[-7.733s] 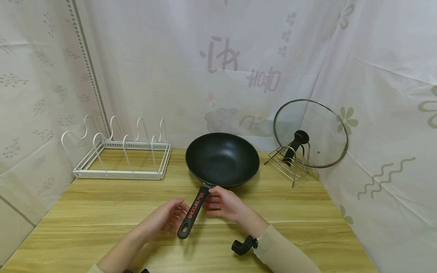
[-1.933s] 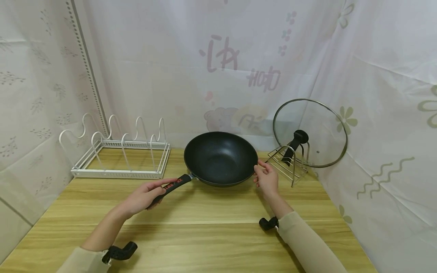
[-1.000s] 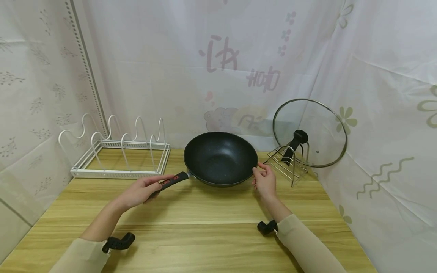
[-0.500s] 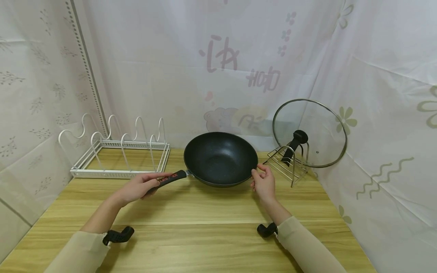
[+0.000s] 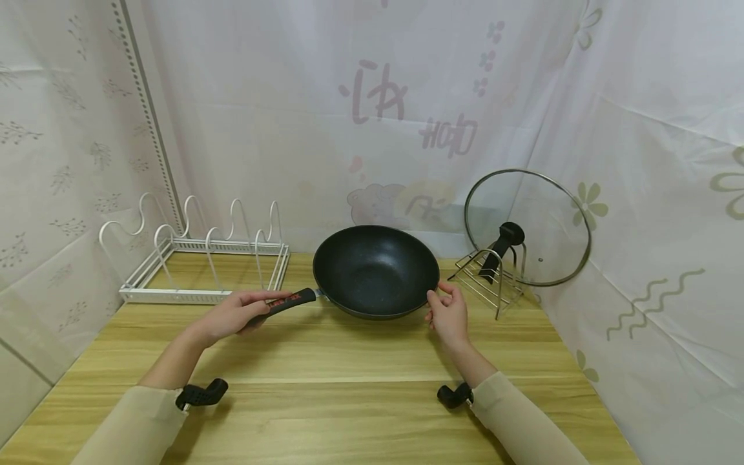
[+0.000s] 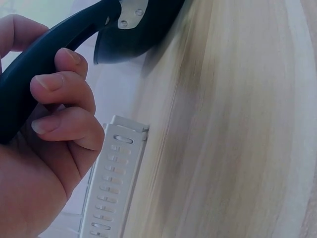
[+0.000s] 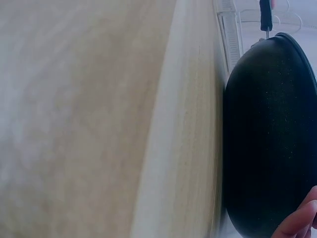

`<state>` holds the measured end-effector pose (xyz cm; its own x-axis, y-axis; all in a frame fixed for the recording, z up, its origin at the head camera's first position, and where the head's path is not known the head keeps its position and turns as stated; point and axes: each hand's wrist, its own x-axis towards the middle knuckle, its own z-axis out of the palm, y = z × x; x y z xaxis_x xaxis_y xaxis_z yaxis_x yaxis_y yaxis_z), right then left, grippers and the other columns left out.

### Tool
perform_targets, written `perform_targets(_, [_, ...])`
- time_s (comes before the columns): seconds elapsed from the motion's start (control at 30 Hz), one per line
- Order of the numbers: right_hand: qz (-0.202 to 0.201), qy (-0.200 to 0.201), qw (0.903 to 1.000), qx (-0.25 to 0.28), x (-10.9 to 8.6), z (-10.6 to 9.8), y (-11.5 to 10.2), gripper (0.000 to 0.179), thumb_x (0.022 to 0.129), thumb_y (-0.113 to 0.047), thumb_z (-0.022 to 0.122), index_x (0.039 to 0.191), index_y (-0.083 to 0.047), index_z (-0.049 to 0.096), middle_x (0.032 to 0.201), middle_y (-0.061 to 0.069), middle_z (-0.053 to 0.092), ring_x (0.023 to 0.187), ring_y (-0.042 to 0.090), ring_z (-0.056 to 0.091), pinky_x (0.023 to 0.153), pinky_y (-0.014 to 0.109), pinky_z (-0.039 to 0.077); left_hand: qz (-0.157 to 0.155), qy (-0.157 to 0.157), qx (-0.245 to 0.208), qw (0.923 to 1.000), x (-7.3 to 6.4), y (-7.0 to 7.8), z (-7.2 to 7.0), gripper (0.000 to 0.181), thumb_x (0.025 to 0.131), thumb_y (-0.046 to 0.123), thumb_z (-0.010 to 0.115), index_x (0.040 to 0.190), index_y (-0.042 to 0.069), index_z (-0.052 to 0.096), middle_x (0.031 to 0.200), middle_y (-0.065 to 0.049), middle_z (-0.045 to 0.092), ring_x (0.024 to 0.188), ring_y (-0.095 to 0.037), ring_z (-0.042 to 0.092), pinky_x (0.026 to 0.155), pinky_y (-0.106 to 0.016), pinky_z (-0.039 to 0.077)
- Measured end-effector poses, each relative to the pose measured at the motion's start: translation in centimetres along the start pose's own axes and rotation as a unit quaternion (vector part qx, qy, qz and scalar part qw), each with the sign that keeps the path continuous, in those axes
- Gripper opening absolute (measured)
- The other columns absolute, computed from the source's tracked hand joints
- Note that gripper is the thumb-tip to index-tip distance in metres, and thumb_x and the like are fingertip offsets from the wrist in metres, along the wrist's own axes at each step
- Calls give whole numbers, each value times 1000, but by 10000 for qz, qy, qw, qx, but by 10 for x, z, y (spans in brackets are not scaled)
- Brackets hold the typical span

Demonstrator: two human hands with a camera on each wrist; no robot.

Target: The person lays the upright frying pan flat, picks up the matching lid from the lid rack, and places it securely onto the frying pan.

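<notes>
A black wok [image 5: 374, 271] rests on the wooden table near the back wall, its bowl facing up. Its black handle [image 5: 299, 298] with red lettering points left and slightly toward me. My left hand [image 5: 229, 316] grips the handle; in the left wrist view, the curled fingers [image 6: 64, 89] lie against its underside. At the wok's right edge, my right hand [image 5: 449, 316] pinches the rim between thumb and fingers. The right wrist view shows the wok's dark outer side [image 7: 270, 134] close to the tabletop, with only a few fingertips [image 7: 299, 220] in the corner.
A white wire rack [image 5: 203, 297] with several curved dividers stands at the left, just behind my left hand. To the right, a small metal stand [image 5: 498, 303] holds an upright glass lid [image 5: 552, 226] with a black knob. Printed fabric walls enclose the table [image 5: 325, 400].
Over the longer span, the handle has swung from pointing toward me to pointing left, and my right hand has gone from the handle to the rim. Lately the handle has turned slightly farther.
</notes>
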<state>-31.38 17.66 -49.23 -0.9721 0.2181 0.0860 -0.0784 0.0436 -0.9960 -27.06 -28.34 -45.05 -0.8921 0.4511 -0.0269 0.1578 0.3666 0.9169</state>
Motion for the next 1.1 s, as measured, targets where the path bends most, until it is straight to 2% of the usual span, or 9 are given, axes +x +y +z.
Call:
perform_targets(0.33, [123, -118, 9998, 36, -2, -1, 0, 51, 110, -15, 66, 153, 1, 44, 80, -1, 70, 50, 7, 59, 44, 22, 45, -127, 0, 18, 9999, -1, 0, -2, 47, 115, 17, 47, 159, 8, 58, 69, 1, 51, 55, -8, 41, 48, -25, 35])
perform_targets(0.53, [62, -69, 10000, 13, -2, 1, 1, 47, 110, -15, 67, 150, 0, 46, 81, 2, 70, 50, 6, 58, 45, 20, 45, -227, 57, 44, 9997, 0, -2, -3, 46, 114, 18, 48, 158, 10, 60, 70, 2, 51, 55, -8, 41, 49, -23, 35])
perform_targets(0.73, [-13, -43, 10000, -49, -4, 0, 2, 46, 110, -17, 67, 148, 0, 49, 80, 2, 70, 51, 5, 58, 45, 20, 45, -97, 3, 4, 10000, 0, -3, -3, 45, 115, 18, 49, 157, 8, 60, 69, 2, 51, 56, -7, 41, 49, -23, 34])
perform_targets(0.93, [45, -32, 9997, -250, -8, -8, -2, 48, 110, -26, 70, 150, -5, 54, 92, 7, 73, 55, 8, 60, 48, 20, 46, -208, 47, 34, 9998, 0, -1, -2, 45, 115, 19, 49, 157, 10, 61, 70, 1, 51, 56, -8, 42, 49, -23, 34])
perform_targets(1.1, [129, -56, 9990, -432, -9, -15, -7, 53, 110, -31, 69, 153, -5, 53, 98, 6, 74, 59, 7, 61, 52, 21, 49, -208, 66, 68, 9997, -1, 2, -2, 46, 115, 19, 49, 158, 10, 60, 70, 0, 50, 57, -9, 42, 49, -24, 34])
